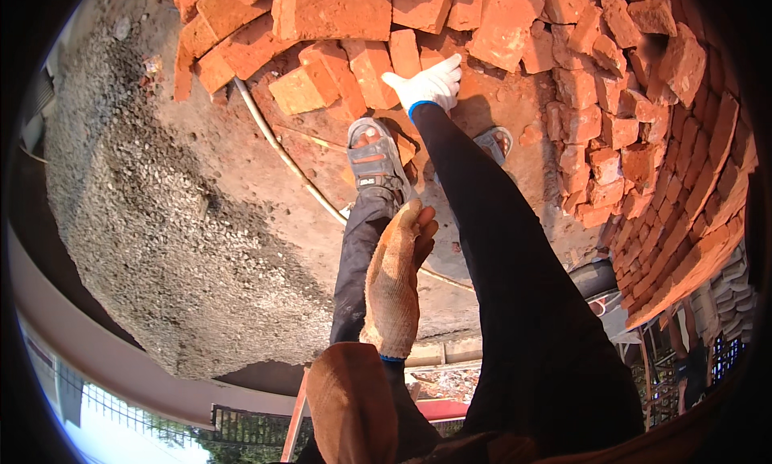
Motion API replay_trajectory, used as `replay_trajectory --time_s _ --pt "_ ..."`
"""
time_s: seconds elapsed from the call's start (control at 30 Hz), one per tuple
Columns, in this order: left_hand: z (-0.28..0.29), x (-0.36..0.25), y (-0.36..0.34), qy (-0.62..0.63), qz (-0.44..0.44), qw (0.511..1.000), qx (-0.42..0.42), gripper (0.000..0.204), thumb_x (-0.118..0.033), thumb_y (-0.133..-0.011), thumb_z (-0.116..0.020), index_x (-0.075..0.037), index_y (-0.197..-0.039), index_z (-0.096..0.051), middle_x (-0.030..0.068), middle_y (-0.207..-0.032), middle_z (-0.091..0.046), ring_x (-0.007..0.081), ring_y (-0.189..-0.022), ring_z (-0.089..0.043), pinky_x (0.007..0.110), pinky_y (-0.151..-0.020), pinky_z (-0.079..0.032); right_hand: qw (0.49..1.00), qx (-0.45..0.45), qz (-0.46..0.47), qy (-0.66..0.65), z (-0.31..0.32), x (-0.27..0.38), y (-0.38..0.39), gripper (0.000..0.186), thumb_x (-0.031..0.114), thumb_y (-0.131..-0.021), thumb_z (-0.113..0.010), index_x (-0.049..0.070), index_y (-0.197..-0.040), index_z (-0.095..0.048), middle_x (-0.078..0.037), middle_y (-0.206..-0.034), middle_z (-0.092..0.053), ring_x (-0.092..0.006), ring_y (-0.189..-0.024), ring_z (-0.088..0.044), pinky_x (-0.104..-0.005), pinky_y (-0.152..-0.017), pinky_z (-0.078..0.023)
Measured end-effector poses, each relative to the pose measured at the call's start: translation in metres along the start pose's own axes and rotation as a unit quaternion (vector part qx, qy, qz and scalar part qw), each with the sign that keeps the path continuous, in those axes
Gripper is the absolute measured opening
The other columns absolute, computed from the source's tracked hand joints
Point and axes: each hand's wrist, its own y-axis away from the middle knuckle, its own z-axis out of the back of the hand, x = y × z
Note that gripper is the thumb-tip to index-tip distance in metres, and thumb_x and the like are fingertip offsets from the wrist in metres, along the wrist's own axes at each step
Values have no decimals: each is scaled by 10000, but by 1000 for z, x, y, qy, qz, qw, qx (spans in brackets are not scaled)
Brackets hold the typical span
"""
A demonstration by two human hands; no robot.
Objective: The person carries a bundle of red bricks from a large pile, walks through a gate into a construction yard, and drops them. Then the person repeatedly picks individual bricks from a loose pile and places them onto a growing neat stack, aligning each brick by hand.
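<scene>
My right hand, in a white glove with a blue cuff, reaches out to the near edge of a heap of red bricks. Its thumb points left, apart from the fingers, beside an upright brick; whether the fingertips touch a brick cannot be made out. My left hand, in a soiled pale glove, hovers before my body with fingers stretched out and nothing seen in it. Bare fingertips show at its right side. Close below it, a reddish-brown blocky thing covers part of my left arm; its kind is unclear.
A neat brick stack curves along the right, with broken bricks beside it. Gravel spreads on the left. A thin pale hose or pole crosses the ground by my sandalled foot. A person stands at the lower right.
</scene>
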Motion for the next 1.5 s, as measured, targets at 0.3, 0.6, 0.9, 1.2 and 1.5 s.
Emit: replay_trajectory --time_s 0.3,0.6,0.9,1.2,1.5 --pt "17 13 -12 -44 -45 997 36 608 -429 -1198 -670 -41 -1663 -617 164 -1590 -700 301 -1470 -673 461 -1287 -482 996 31 81 -37 32 -27 -22 1156 519 -669 -1101 -15 -1535 -551 -247 -1516 -672 -393 -1391 -710 -481 -1130 -637" --pt "-10 39 -42 -129 -104 985 39 521 -422 -1168 -732 -92 -1572 -719 99 -1507 -764 234 -1328 -751 360 -1117 -566 966 60 21 -250 167 -145 52 1271 461 -689 -1095 -70 -1660 -471 -308 -1582 -635 -421 -1490 -650 -481 -1249 -542" --pt "-130 98 -22 -307 -248 907 144 436 -297 -1198 -730 7 -1510 -721 80 -1293 -787 169 -1193 -730 300 -1007 -575 915 -225 -5 -336 418 -336 95 1053 389 -691 -1117 -47 -1481 -575 -234 -1418 -713 -318 -1308 -728 -443 -1123 -594" --pt "-414 141 81 -381 -499 705 330 484 -210 -1223 -669 20 -1646 -615 174 -1595 -683 239 -1466 -655 369 -1210 -537 933 -335 -73 -110 780 -425 2 1011 527 -703 -1014 13 -1483 -625 -231 -1312 -760 -384 -1235 -777 -490 -1050 -647" --pt "-814 168 154 -571 -802 143 106 805 -572 -1082 -754 -42 -1668 -603 264 -1748 -545 468 -1665 -445 586 -1364 -370 956 -257 -112 -89 828 -438 -66 955 653 -749 -987 24 -1374 -634 -161 -1230 -761 -286 -1105 -807 -416 -934 -673"
